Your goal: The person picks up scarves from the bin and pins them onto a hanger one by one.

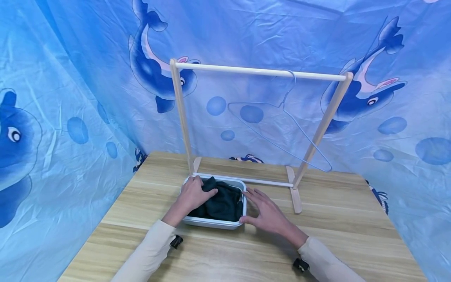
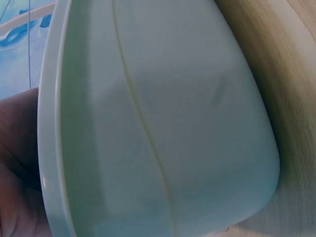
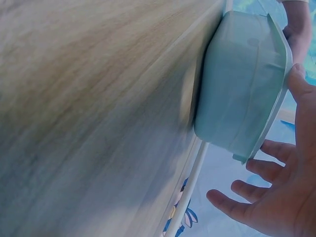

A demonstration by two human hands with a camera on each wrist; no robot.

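A dark green, nearly black folded cloth lies in a pale plastic basin on the table. My left hand reaches over the basin's left side and rests on the cloth, thumb spread out across it. In the left wrist view, the basin's outer wall hides most of that hand. My right hand is at the basin's right side with its fingers spread and fingertips right at the rim. The right wrist view shows the right hand's fingers extended along the rim, nothing gripped.
Behind the basin stands a wooden garment rack, with its lower bar close to the basin's back edge. A thin wire hanger hangs from the top rail. A blue dolphin-print curtain encloses the wooden table.
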